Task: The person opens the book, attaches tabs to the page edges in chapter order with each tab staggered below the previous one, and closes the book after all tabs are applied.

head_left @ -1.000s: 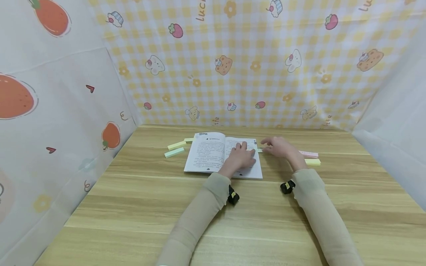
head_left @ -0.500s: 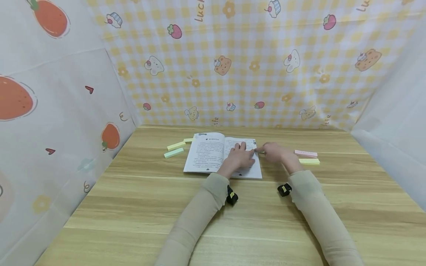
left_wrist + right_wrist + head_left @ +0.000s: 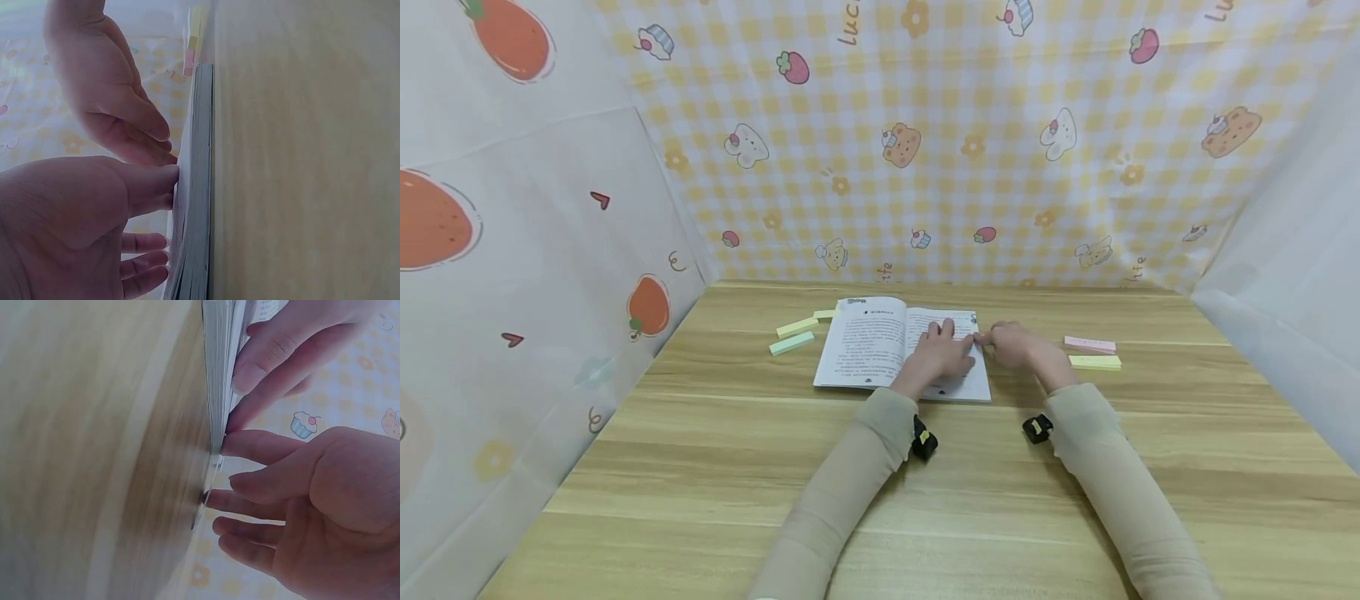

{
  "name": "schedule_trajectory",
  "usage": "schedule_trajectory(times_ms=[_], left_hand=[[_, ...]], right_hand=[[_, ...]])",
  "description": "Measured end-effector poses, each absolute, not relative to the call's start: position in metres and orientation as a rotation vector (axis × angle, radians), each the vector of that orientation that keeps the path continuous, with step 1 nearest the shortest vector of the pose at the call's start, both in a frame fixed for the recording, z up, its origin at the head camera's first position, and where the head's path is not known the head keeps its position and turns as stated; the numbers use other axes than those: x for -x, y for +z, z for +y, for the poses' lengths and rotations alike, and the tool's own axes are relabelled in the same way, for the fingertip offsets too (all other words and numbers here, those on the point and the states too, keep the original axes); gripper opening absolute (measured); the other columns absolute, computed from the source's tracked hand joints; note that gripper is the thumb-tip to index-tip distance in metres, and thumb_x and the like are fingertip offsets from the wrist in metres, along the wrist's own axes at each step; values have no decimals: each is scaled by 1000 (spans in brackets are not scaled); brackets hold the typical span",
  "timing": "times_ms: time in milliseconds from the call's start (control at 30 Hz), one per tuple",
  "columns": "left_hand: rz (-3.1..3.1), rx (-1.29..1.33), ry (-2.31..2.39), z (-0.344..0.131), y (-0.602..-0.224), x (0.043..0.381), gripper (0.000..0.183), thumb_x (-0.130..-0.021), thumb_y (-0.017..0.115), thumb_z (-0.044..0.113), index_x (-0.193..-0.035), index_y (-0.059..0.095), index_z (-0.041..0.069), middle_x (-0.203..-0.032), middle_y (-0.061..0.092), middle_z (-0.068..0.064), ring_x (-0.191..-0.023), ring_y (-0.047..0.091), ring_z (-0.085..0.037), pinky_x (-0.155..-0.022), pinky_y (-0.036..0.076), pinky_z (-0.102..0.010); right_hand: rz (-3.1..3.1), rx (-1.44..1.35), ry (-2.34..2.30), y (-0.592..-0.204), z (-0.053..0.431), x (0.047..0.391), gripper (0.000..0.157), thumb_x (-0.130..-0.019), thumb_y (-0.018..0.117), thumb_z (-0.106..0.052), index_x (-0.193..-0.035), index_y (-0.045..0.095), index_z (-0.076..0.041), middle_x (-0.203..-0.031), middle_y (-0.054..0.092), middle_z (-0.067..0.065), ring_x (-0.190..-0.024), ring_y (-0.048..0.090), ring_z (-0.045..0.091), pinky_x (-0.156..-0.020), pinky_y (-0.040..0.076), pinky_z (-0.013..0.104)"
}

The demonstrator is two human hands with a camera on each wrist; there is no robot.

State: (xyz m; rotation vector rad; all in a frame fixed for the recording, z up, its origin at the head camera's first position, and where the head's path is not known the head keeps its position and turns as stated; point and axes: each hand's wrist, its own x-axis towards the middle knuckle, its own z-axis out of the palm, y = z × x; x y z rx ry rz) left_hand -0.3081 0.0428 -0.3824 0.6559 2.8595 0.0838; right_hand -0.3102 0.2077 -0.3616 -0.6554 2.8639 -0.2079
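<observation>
Clearly, on the table [image 3: 880,500], the open book [image 3: 862,346] lies near the middle of the far edge. The left hand [image 3: 938,358], fingers spread, presses the right page [image 3: 964,387]; the right hand [image 3: 1013,344], thumb apart, touches its outer border. Pink notes [image 3: 1089,344] and yellow notes [image 3: 1095,362] lie toward the table's right edge. Best, I think, is keeping the page flat and pressing gently with one fingertip.

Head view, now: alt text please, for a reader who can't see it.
A person's left grip rests on the right-hand page of an open book, and the right grip has a finger at that page's outer edge. Green and yellow strips lie to the left, pink and yellow strips to the right, on a wooden table.
</observation>
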Motion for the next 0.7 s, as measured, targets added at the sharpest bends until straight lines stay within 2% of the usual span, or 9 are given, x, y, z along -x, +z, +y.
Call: schedule_trajectory(times_ms=[167, 300, 533, 700], left_hand=[[2886, -642, 54, 45, -383, 307, 55, -108, 38, 45, -160, 29, 32, -145, 34, -10, -126, 35, -28, -107, 36, -37], [2886, -636, 8, 47, -383, 306, 55, -108, 35, 46, -161, 28, 30, -148, 32, -11, -128, 34, -28, -108, 36, -37], [2880, -626, 16, 48, -382, 305, 54, -108, 38, 45, -160, 31, 30, -153, 31, -12, -128, 35, -28, -108, 37, -37], [2900, -654, 5, 46, -380, 303, 53, -108, 39, 45, -159, 34, 32, -151, 34, -11, -126, 38, -27, -104, 40, -36]], right_hand=[[2858, 632, -201, -361, 207, 309, 43, -97, 50, 3, -140, 54, 1, -140, 47, 36, -133, 37, 58, -112, 28, 65], [2854, 590, -195, -360, 207, 308, 42, -100, 50, -2, -141, 54, 0, -146, 40, 37, -137, 30, 60, -113, 22, 68], [2854, 627, -123, -355, 204, 306, 38, -101, 50, -7, -137, 59, 0, -143, 44, 37, -134, 31, 63, -111, 25, 69], [2849, 602, -144, -356, 205, 306, 41, -98, 52, -3, -139, 58, -1, -146, 41, 38, -136, 28, 62, -112, 24, 69]])
